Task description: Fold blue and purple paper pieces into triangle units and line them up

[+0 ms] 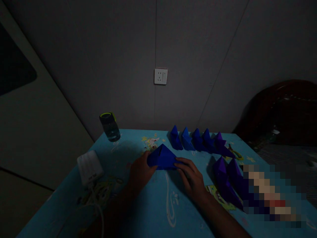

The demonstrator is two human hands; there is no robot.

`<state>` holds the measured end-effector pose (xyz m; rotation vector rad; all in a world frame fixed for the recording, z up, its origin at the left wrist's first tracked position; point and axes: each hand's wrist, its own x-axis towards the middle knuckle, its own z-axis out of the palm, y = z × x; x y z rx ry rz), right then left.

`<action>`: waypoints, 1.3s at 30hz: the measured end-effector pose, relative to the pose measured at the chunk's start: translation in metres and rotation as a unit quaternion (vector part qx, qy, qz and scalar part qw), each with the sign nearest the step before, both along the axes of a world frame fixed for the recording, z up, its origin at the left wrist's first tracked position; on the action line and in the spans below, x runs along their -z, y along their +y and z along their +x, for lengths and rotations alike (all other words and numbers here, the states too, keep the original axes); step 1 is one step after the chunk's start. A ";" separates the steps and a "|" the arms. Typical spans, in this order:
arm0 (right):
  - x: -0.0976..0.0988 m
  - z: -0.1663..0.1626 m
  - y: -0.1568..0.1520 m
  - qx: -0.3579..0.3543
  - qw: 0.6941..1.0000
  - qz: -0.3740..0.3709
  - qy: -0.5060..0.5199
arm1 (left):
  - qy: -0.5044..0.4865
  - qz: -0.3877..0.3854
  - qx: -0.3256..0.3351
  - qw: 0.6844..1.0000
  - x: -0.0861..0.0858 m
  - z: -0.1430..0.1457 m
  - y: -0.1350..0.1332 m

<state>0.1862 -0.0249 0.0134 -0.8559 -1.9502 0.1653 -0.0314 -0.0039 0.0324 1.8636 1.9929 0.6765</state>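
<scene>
A folded blue paper triangle [162,158] lies on the light blue cartoon-print table [153,205]. My left hand [140,172] grips its left corner with fingers curled. My right hand [192,178] presses on its right corner, fingers bent down onto the paper. Behind it, a row of several finished blue and purple folded paper shapes [198,140] stands near the wall. More purple folded shapes [228,180] lie to the right of my right hand.
A clear bottle with a green-rimmed lid [110,126] stands at the table's back left. A white power bank with a cable [89,167] lies at the left. A wall socket [160,76] is above. A dark chair [282,112] stands at the right.
</scene>
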 end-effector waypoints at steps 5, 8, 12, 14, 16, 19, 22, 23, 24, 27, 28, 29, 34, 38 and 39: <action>-0.003 -0.003 -0.002 0.007 1.000 -0.001 0.020 | -0.007 0.003 0.004 1.000 0.002 0.000 0.001; -0.003 -0.004 -0.003 0.006 1.000 -0.005 0.030 | -0.017 0.018 0.007 1.000 0.003 -0.001 0.001; -0.007 -0.003 -0.004 -0.002 1.000 0.007 0.028 | -0.075 0.043 0.020 0.996 0.008 -0.003 0.003; -0.007 -0.003 -0.003 -0.013 1.000 0.021 0.007 | -0.127 0.062 0.028 0.990 0.012 -0.003 0.005; -0.007 -0.003 -0.002 -0.024 0.999 0.034 -0.020 | -0.174 0.076 0.035 0.981 0.015 -0.001 0.006; -0.004 -0.003 0.000 -0.029 0.997 0.049 -0.046 | -0.230 0.080 0.048 0.969 0.016 0.004 0.006; -0.001 -0.005 0.001 -0.022 0.997 0.053 -0.054 | -0.292 0.065 0.085 0.950 0.018 0.012 0.001; 0.000 -0.005 0.001 -0.018 0.997 0.051 -0.053 | -0.317 0.056 0.107 0.941 0.019 0.015 -0.001; 0.000 -0.006 0.001 -0.016 0.997 0.046 -0.052 | -0.344 0.048 0.130 0.929 0.021 0.017 -0.003; 0.000 -0.009 0.001 -0.019 0.999 0.029 -0.035 | -0.410 0.033 0.197 0.890 0.025 0.021 -0.010; 0.001 -0.011 0.000 -0.026 0.999 0.021 -0.025 | -0.424 0.034 0.217 0.879 0.025 0.021 -0.012; 0.001 -0.012 0.000 -0.032 0.999 0.011 -0.012 | -0.432 0.036 0.237 0.869 0.024 0.020 -0.014; 0.000 -0.016 -0.003 -0.011 0.987 -0.124 0.105 | -0.418 0.060 0.270 0.865 0.013 0.015 -0.017; -0.002 -0.019 0.001 0.015 0.929 -0.264 0.258 | -0.422 0.068 0.241 0.871 0.014 0.016 -0.013; -0.002 -0.020 0.003 0.001 0.913 -0.288 0.287 | -0.417 0.072 0.234 0.875 0.015 0.017 -0.012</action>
